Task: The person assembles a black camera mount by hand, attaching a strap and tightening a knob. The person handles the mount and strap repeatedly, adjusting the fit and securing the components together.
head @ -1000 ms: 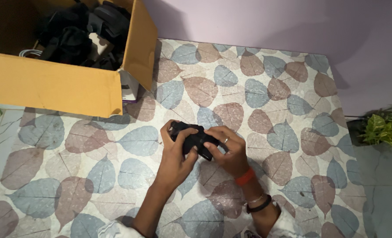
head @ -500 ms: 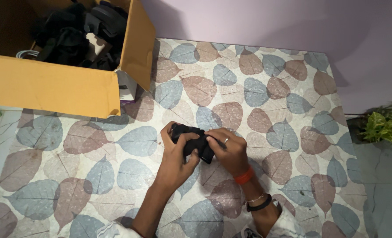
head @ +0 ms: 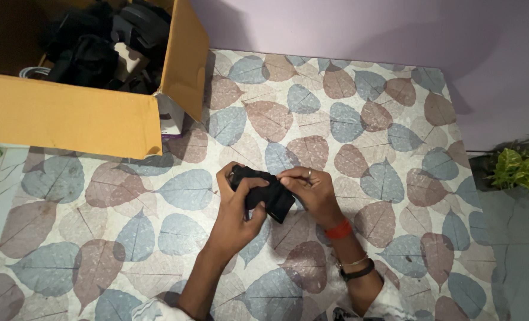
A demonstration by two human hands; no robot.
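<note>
Hands [head: 240, 205] [head: 315, 193] together, curled round black cloth [head: 264, 191]

Surface: a covering [head: 359, 119] printed with blue, brown and beige leaves, lying flat. Beyond the fingers, a plain lilac wall [head: 347, 27] carrying soft shadows. Right of the fingers, grey floor [head: 514, 249] and a green potted plant [head: 523, 166]. Light dim, even.

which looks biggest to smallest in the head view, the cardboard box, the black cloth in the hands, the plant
1. cardboard box, by far the largest, though cut off at the frame edge
2. plant, also cut off
3. black cloth, partly hidden by both hands; close to the plant, so unsure
</note>
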